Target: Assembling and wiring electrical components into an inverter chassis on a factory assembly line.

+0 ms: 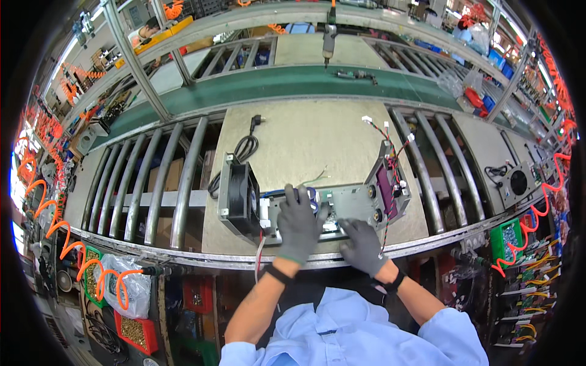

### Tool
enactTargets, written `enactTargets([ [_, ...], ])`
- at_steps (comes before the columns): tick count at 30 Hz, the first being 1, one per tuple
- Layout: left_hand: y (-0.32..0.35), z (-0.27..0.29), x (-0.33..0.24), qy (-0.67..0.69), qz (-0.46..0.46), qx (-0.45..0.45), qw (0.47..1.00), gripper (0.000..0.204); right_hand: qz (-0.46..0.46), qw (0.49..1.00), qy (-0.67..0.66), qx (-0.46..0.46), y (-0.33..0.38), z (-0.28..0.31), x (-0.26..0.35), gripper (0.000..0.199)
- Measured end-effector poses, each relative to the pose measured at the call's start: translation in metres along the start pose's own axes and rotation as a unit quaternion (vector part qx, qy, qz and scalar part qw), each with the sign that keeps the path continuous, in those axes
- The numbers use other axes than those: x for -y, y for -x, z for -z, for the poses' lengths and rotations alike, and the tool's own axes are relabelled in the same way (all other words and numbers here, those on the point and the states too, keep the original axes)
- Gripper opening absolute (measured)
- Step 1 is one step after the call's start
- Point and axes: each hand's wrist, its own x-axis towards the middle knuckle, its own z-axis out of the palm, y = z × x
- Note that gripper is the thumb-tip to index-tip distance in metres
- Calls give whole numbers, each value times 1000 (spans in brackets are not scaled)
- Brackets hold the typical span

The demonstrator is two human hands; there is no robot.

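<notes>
A metal chassis (354, 202) lies on a pale board, with a black fan (243, 194) upright at its left end. At its right end stands a side panel with a purple circuit board (386, 189), and red and black wires (394, 149) with white connectors rise from it. My left hand (298, 226), in a grey glove, lies over the parts in the middle of the chassis, fingers stretched out and hiding what is beneath. Also gloved, my right hand (364, 247) rests at the chassis' front edge, fingers apart, with nothing visible in them.
A black power cord (246, 146) lies coiled behind the fan. Metal rollers (190, 183) flank the pale work board (293, 137). Beyond runs a green belt (238, 91) with a hanging screwdriver (329, 43) above it. A red bin of screws (135, 332) stands below left, a green bin (506, 238) right.
</notes>
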Motion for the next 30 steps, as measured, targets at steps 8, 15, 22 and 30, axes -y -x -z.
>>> enactTargets([
  [8, 108, 1, 47, 101, -62, -29, 993, 65, 93, 858, -139, 486, -19, 153, 62, 50],
  [15, 115, -15, 65, 79, -63, -74, 992, 48, 114, 885, -128, 433, -190, 297, 103, 63],
  [22, 116, -20, 67, 67, -44, -38, 996, 43, -96, 969, 27, 227, -389, 256, 15, 56],
  [30, 116, -18, 70, 60, -69, -97, 991, 38, -268, 962, 52, 1, -537, 167, -91, 76],
])
